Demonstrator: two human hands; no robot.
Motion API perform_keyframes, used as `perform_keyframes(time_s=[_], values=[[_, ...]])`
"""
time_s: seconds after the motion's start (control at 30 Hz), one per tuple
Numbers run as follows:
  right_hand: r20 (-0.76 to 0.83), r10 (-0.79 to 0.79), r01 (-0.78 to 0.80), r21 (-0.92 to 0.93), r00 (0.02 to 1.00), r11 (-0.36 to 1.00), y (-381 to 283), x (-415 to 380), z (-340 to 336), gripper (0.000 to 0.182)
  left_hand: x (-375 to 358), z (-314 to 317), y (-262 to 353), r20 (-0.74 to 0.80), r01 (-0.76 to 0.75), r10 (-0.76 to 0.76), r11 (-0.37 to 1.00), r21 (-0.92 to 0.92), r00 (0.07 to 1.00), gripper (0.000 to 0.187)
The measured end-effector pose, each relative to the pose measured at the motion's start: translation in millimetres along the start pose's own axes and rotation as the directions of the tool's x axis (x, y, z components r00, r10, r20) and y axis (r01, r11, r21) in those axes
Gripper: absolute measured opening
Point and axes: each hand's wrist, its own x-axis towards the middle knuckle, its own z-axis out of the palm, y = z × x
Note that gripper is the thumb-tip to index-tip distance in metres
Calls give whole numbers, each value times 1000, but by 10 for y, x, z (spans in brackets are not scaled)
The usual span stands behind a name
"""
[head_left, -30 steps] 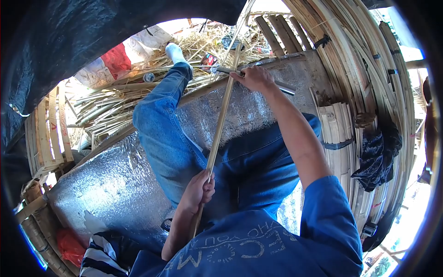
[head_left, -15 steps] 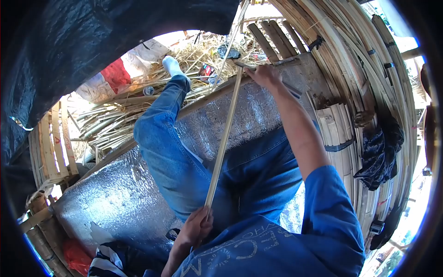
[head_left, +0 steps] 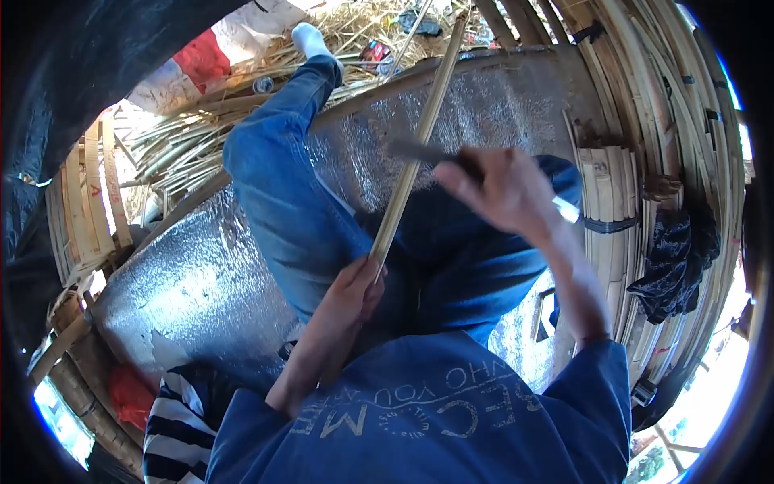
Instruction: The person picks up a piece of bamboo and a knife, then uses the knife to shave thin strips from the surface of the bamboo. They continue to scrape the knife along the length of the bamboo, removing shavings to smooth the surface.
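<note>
A long pale bamboo strip (head_left: 400,200) slants up from my lap, across my raised leg and over the silvery mat. Near its lower end my left hand (head_left: 359,292) is wrapped round it. My right hand (head_left: 508,192), slightly smeared by motion, grips a knife (head_left: 423,153) by its handle. The dark, blurred blade points left and overlaps the strip about halfway up in this view. Both my legs are in blue jeans (head_left: 270,177), one knee bent outward.
Under me lies a silvery foil mat (head_left: 185,282). Beyond its edge are heaped bamboo shavings (head_left: 185,149) and litter. Bundled bamboo slats (head_left: 609,189) stand at the right, beside a black plastic bag (head_left: 673,262). Striped cloth (head_left: 177,427) lies at lower left.
My right hand has drawn back with the knife from the strip's far end to its middle. My left hand has risen slightly with the strip, and the view has shifted.
</note>
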Motion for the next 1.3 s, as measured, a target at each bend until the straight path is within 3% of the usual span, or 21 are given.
perform_keyframes(time_s=[0.13, 0.27, 0.63, 0.87, 0.93, 1.0, 1.1, 1.23, 1.3], values=[[117, -88, 84, 36, 989, 996, -322, -263, 616, 65, 100, -14, 10, -32, 25, -26, 999, -29, 999, 22], [209, -30, 19, 58, 977, 998, -411, -313, 830, 65, 94, -55, 18, 1, 64, -64, 996, -54, 998, 22], [130, -36, 40, -24, 991, 999, -499, -380, 851, 63, -15, -58, 48, 7, 39, -39, 999, -38, 999, 22], [43, -16, 14, 44, 999, 999, -594, -742, 699, 63, -267, 61, 11, 119, 57, -52, 998, -36, 992, 21], [-78, -23, 28, 56, 997, 998, -623, -880, 629, 62, -354, 135, -1, 153, -35, 31, 999, 21, 988, 22], [-99, -3, 7, 45, 995, 999, -697, -1001, 505, 61, -413, 184, -15, 194, -152, 135, 986, 75, 972, 20], [-99, 35, -31, 42, 994, 999, -793, -1132, 377, 60, -467, 255, -26, 186, -218, 192, 967, 130, 964, 18], [-75, 24, -21, 37, 997, 999, -866, -1176, 323, 60, -435, 193, -32, 122, -192, 174, 970, 152, 977, 15], [-2, 43, -43, 77, 999, 996, -939, -1148, 239, 60, -317, 37, -130, 166, -478, 451, 782, 399, 877, 13]])
